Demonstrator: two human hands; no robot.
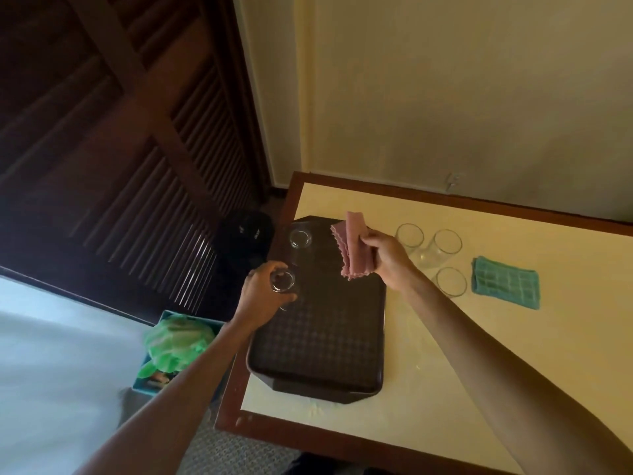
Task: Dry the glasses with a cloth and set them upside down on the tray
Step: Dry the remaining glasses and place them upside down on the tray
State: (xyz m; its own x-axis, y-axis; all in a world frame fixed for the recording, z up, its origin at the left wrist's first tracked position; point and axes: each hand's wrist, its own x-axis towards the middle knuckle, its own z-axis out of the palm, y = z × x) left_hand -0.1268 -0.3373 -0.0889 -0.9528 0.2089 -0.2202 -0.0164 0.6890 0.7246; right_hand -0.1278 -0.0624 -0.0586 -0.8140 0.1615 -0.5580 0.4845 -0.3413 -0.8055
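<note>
one slick, fragile glass, seemingly inverted, gripped by its wall in my left hand; right hand, two o'clock, pinches cloth.

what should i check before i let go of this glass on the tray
1. held glass base up in left hand: ok
2. fully inside the tray rim: cannot tell, it sits at the left edge
3. resting on the tray surface: cannot tell
4. apart from the upturned glass already there: ok
5. pink cloth in right hand, clear of the spot: ok
6. glass dry: cannot tell
</note>
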